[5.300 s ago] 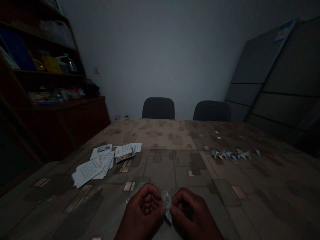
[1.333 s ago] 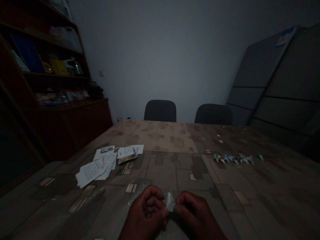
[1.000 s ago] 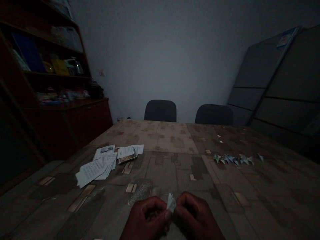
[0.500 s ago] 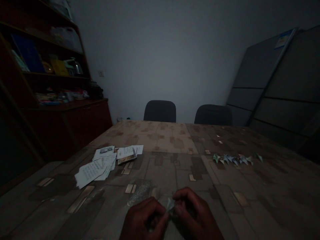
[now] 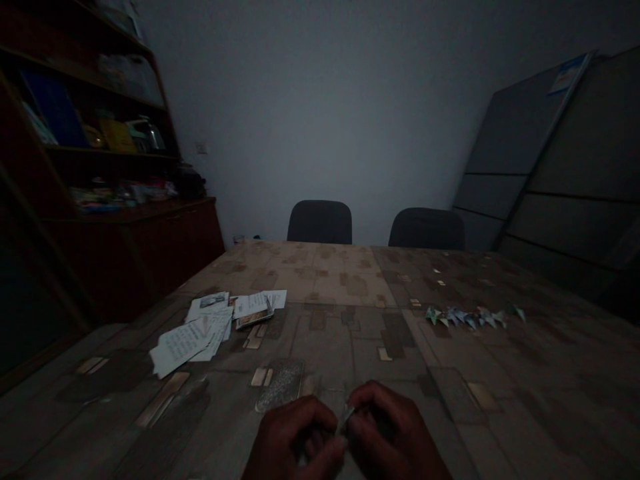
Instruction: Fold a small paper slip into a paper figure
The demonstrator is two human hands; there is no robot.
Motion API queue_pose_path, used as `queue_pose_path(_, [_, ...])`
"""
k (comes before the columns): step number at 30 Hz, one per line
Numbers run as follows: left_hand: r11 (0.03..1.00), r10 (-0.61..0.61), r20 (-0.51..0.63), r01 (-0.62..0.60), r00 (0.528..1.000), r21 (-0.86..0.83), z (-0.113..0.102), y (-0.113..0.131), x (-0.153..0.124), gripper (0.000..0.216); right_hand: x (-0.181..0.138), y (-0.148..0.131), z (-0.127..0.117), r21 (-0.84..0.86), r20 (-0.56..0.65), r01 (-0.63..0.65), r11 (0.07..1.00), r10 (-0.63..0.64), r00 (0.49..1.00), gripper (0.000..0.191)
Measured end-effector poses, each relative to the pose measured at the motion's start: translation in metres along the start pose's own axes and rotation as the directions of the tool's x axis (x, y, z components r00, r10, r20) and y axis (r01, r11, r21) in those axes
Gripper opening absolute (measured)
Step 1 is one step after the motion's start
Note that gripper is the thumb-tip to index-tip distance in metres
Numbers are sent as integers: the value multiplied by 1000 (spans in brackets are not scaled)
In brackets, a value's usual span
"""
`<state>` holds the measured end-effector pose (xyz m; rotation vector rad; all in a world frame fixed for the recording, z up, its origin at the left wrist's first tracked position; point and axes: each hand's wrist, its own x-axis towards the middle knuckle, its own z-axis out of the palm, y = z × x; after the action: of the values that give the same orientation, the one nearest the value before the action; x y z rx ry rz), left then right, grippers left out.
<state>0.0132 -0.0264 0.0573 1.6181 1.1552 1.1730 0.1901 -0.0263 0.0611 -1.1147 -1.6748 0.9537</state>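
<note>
A small pale piece of folded paper (image 5: 345,418) is pinched between my two hands, low in the middle of the view. My left hand (image 5: 299,437) has its thumb and index finger closed at the paper's left side. From the right, my right hand (image 5: 387,427) grips the paper with thumb and index finger. Fingers cover much of the paper, and the dim light hides its exact folds. Off to the right, a row of several small folded paper figures (image 5: 470,318) stands on the table, in pale green, white and bluish tones.
Loose printed paper sheets (image 5: 183,343) lie spread on the left of the patterned tablecloth (image 5: 320,347), beside a small stack of cards (image 5: 255,308). Two dark chairs (image 5: 320,221) stand behind the far table edge. A wooden cabinet (image 5: 140,233) is at left, grey panels (image 5: 505,147) at right.
The folded paper has turned in my fingers and now shows narrower, tilted to the right. Both hands have shifted slightly; the left thumb has moved a little right.
</note>
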Motion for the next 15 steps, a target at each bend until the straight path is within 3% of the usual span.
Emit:
queue_pose_path(3, [895,-221,89,238,971,-378,2,-3,5,35,3,-1,-5,70,8,-15,997,14,1000,18])
queue_pose_path(5, [794,-279,146,314,949,-521,3,-7,8,44,4,-1,-7,110,11,-11,994,10,1000,18])
queue_pose_path(11, [674,-281,299,410,912,-615,6,-20,8,46,5,4,-7,81,30,88,993,-91,995,15])
queue_pose_path(15, [644,-288,351,451,891,-618,7,-20,6,44,6,5,-7,69,32,108,992,-110,993,15])
